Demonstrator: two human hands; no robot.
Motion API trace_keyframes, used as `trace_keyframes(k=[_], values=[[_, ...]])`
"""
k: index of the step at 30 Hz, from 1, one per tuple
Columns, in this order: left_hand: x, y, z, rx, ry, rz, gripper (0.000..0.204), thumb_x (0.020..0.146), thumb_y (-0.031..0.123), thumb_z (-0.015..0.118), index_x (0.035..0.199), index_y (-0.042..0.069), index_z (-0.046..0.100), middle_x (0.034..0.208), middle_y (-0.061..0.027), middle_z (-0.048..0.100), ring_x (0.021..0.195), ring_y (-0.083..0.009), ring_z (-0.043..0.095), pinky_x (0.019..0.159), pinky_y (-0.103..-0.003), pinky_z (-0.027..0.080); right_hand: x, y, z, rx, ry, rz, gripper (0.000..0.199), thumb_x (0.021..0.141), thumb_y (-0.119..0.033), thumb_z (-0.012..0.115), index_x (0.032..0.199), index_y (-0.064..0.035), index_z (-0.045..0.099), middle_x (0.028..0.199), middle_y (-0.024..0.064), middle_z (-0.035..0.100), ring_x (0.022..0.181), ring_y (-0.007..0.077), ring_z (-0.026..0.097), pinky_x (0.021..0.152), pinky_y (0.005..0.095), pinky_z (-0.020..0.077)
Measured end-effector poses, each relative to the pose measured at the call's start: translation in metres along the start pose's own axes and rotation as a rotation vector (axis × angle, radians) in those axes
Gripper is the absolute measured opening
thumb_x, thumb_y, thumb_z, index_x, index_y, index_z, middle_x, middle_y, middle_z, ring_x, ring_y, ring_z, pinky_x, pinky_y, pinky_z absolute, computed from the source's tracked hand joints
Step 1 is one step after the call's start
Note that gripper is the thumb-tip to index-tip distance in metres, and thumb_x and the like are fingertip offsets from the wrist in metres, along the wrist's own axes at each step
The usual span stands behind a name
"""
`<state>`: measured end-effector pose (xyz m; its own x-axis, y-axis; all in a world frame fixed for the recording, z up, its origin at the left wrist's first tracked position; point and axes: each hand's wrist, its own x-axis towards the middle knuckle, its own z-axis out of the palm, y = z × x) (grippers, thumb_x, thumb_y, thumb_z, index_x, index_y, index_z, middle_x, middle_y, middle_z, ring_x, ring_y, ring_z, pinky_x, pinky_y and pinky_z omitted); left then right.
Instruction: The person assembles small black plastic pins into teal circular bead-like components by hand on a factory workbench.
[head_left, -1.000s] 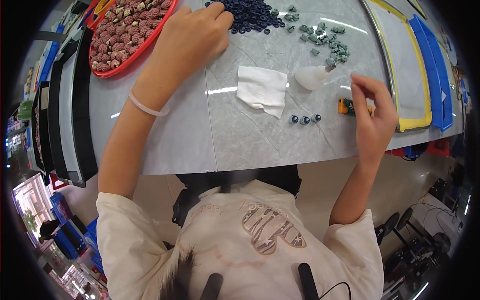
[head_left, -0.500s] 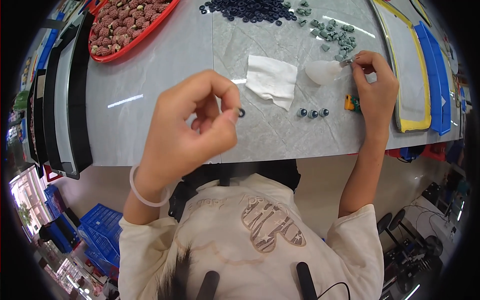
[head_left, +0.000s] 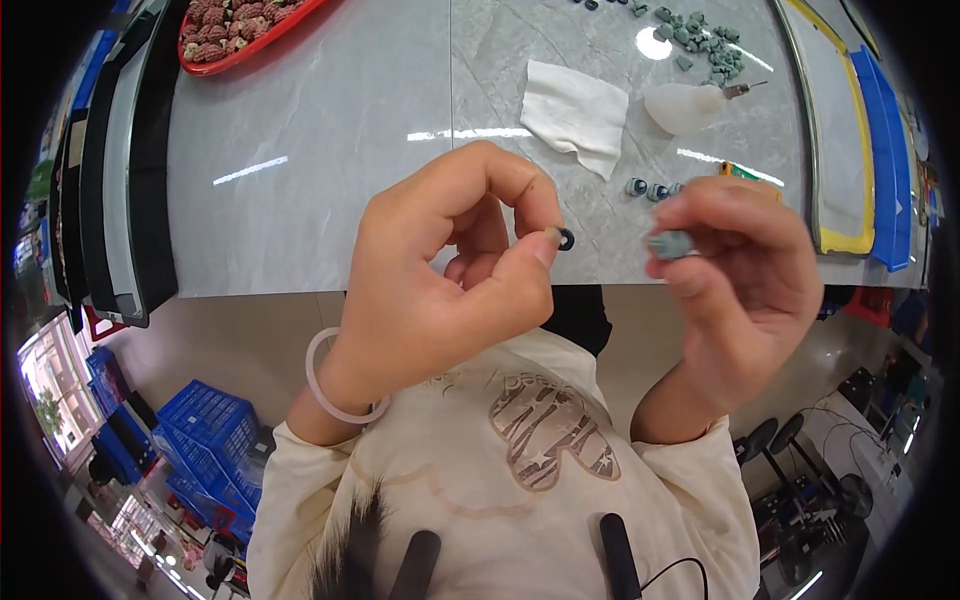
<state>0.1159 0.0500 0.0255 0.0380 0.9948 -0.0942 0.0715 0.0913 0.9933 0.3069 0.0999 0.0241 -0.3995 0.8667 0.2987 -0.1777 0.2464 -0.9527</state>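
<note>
The left hand [head_left: 420, 280] pinches a small dark ring [head_left: 566, 240] between thumb and forefinger, its other fingers curled loosely toward the palm; the ring shows just past the fingertips, partly hidden by them; the right hand [head_left: 745, 305], slightly blurred, pinches a grey-green piece [head_left: 671, 244] between thumb and forefinger, palm turned inward; the 2 hands face each other, and the ring and the piece are apart, both seen against the near part of the grey marbled surface [head_left: 300, 120]; a pale band [head_left: 315, 370] circles the left wrist; just beyond the right hand's fingers stand 3 small dark-topped pieces [head_left: 636, 187] in a row, the last partly covered; behind the same hand an orange-and-green object [head_left: 750, 178] is mostly hidden; farther back lie a white cloth [head_left: 575, 118] and, to its right, a translucent bottle [head_left: 682, 108] on its side with a thin metal nozzle [head_left: 740, 89]; beyond the bottle is a scatter of grey-green pieces [head_left: 705, 42]; at the upper left a red tray [head_left: 262, 42] holds reddish bumpy pieces [head_left: 215, 38]; at the right are a yellow-edged frame [head_left: 845, 241] and a blue bin [head_left: 885, 150].
</note>
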Motion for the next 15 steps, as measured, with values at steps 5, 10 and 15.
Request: trace_keyframes(k=[5, 10, 15], values=[[-0.004, 0.0, 0.006, 0.13, 0.066, 0.087, 0.012, 0.074, -0.001, 0.052, 0.086, -0.004, 0.05, 0.082, -0.0049, 0.05, 0.069, -0.0053, 0.045, 0.059, -0.017, 0.038, 0.001, 0.01, 0.015, -0.057, -0.086, -0.028, 0.024, 0.066, 0.012, 0.063, 0.089, 0.0051, 0.06, 0.093, 0.0177, 0.056, 0.085, 0.0214, 0.057, 0.068, 0.0257, 0.0491], [0.0, -0.013, 0.02, 0.081, 0.277, 0.285, 0.015, 0.066, -0.001, 0.06, 0.077, 0.004, 0.054, 0.071, 0.0017, 0.055, 0.044, 0.0004, 0.036, 0.038, -0.016, 0.024, -0.002, 0.004, 0.021, -0.123, -0.059, -0.072, 0.027, 0.062, 0.017, 0.062, 0.086, 0.0052, 0.06, 0.09, 0.0174, 0.058, 0.082, 0.0218, 0.059, 0.069, 0.0269, 0.0491], [-0.002, -0.019, 0.024, 0.041, 0.301, 0.295, 0.014, 0.069, -0.002, 0.059, 0.081, 0.003, 0.054, 0.073, 0.0001, 0.055, 0.045, 0.0, 0.038, 0.039, -0.016, 0.027, -0.003, 0.004, 0.025, -0.224, 0.037, -0.047, 0.024, 0.062, 0.018, 0.064, 0.081, 0.0044, 0.06, 0.087, 0.0185, 0.06, 0.08, 0.0216, 0.06, 0.068, 0.0274, 0.0497]])
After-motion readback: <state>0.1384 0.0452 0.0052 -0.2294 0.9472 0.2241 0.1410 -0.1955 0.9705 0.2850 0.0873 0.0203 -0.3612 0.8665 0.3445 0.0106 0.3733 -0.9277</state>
